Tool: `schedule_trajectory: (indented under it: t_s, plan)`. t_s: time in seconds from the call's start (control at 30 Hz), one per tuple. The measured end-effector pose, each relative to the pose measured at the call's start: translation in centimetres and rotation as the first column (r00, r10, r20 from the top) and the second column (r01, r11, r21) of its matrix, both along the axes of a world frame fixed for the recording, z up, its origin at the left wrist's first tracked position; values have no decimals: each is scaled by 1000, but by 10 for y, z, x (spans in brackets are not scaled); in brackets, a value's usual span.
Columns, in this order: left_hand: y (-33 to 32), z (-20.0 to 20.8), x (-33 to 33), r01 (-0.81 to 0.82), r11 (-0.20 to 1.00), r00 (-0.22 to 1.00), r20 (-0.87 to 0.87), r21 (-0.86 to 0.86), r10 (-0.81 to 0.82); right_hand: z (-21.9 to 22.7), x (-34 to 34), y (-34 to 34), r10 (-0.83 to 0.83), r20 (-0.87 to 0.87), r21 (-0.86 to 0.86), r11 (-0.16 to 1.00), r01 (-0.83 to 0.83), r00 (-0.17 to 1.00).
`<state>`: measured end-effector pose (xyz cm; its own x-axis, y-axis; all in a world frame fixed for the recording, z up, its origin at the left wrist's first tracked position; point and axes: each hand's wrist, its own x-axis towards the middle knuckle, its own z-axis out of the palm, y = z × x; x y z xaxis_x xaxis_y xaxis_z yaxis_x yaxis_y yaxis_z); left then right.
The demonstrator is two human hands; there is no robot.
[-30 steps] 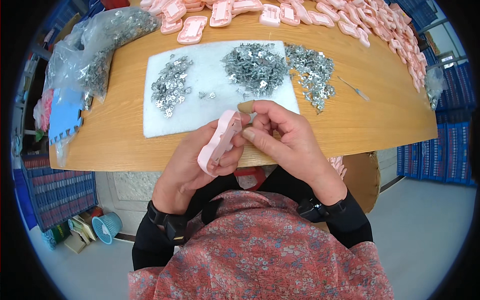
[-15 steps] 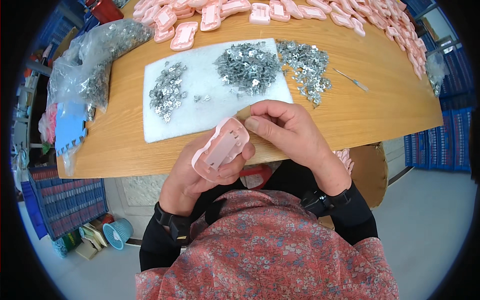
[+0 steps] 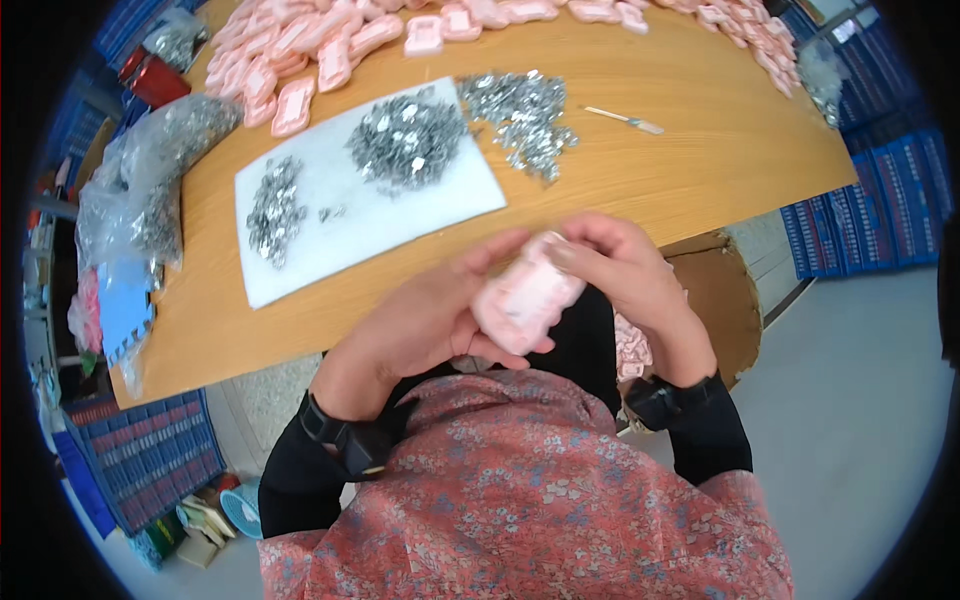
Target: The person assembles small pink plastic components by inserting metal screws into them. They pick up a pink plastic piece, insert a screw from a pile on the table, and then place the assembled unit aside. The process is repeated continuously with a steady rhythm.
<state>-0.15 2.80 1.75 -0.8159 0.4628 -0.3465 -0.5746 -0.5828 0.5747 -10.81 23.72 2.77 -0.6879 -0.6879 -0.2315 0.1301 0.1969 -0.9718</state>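
A pale pink plastic shell (image 3: 527, 297), rounded and shaped like a small game controller, is held in front of my body, just past the table's near edge. My left hand (image 3: 420, 315) cradles it from the left and below, fingers curled round its lower end. On its upper right end rests the thumb of my right hand (image 3: 635, 270), with that hand's fingers bent behind. Motion blurs the shell, and its details are hard to make out. Beyond the hands, a white foam mat (image 3: 390, 225) carries a large heap of small metal clips (image 3: 408, 140) and a smaller heap (image 3: 275, 212).
More metal clips (image 3: 525, 118) lie right of the mat, near a thin screwdriver-like tool (image 3: 625, 119). Many pink shells (image 3: 295, 105) cover the far table. A clear bag of metal parts (image 3: 190, 135) sits left. Below the right edge stands a cardboard box (image 3: 715, 295) with pink pieces.
The view has turned, so the table things sit further left. Both hands and the shell have moved right and toward my body, and my right hand now lies on the shell's end.
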Motion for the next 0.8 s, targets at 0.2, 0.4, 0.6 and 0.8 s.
schedule_trajectory:
  t_s: [0.2,0.4,0.6,0.8]
  plan:
    - [-18,43,-8,86,906,988,-84,-415,-132,-40,-20,198,-312,-95,336,884,326,945]
    - [-63,62,-66,-264,385,893,-375,-884,-248,-94,-15,284,-507,-573,244,645,724,644]
    - [-160,43,-154,-457,-645,856,-500,-613,-131,-75,-19,173,-401,-599,166,785,597,693]
    - [-189,22,-195,-268,-622,953,-296,-736,-60,-27,-15,109,-249,-727,149,852,502,640]
